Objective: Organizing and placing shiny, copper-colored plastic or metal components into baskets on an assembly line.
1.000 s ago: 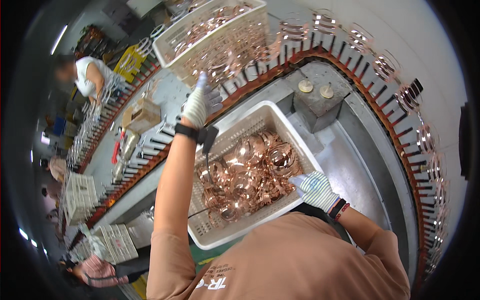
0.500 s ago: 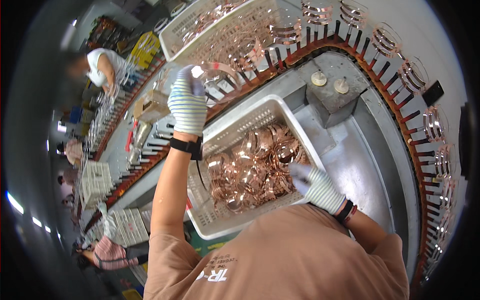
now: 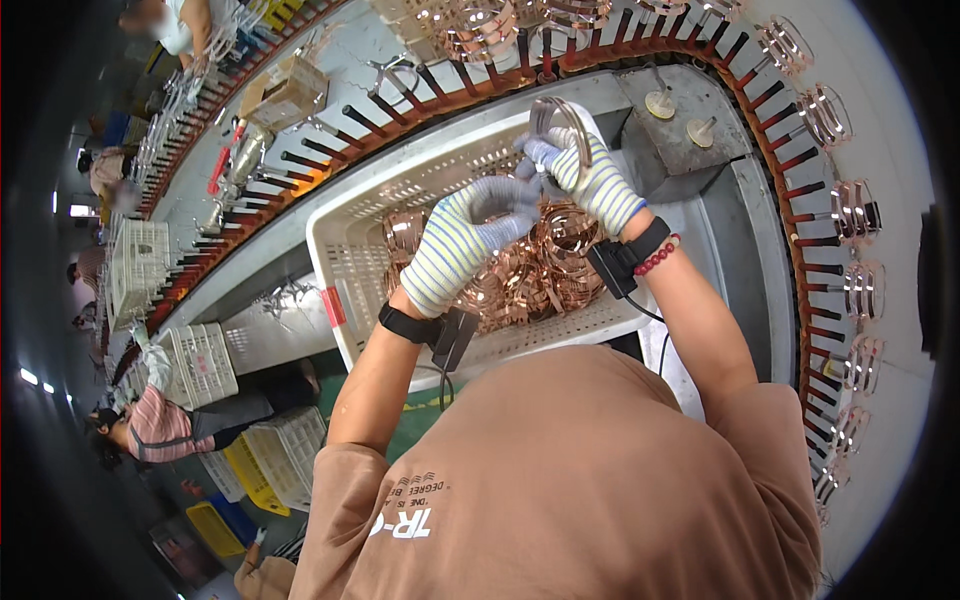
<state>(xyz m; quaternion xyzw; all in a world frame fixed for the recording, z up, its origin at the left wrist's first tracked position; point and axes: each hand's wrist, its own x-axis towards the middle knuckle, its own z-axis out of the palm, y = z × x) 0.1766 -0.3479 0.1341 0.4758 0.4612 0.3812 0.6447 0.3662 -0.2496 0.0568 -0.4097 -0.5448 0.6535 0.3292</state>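
Both my hands wear striped knit gloves with grey fingers, close together above a white plastic basket (image 3: 325, 245). My right hand (image 3: 600, 185) grips a ring of curved metal bands (image 3: 565, 125) near the basket's far right corner. Beside it, my left hand (image 3: 455, 245) has its fingers curved and its thumb apart, with nothing visible between them; the fingertips come close to the right hand. Below the hands, the basket holds a pile of shiny copper-coloured band pieces (image 3: 520, 285), partly covered by my hands.
A curving conveyor with upright black-tipped pegs (image 3: 370, 120) runs behind the basket and down the right, where banded rings (image 3: 855, 210) hang. A cardboard box (image 3: 285, 92) lies beyond it. On the grey bench stand two pale knobs (image 3: 700, 132). A co-worker (image 3: 165, 430) is at left.
My left hand has come down from beyond the conveyor to above the basket. My right hand has risen from the basket's right side and now holds a banded ring. The view has shifted.
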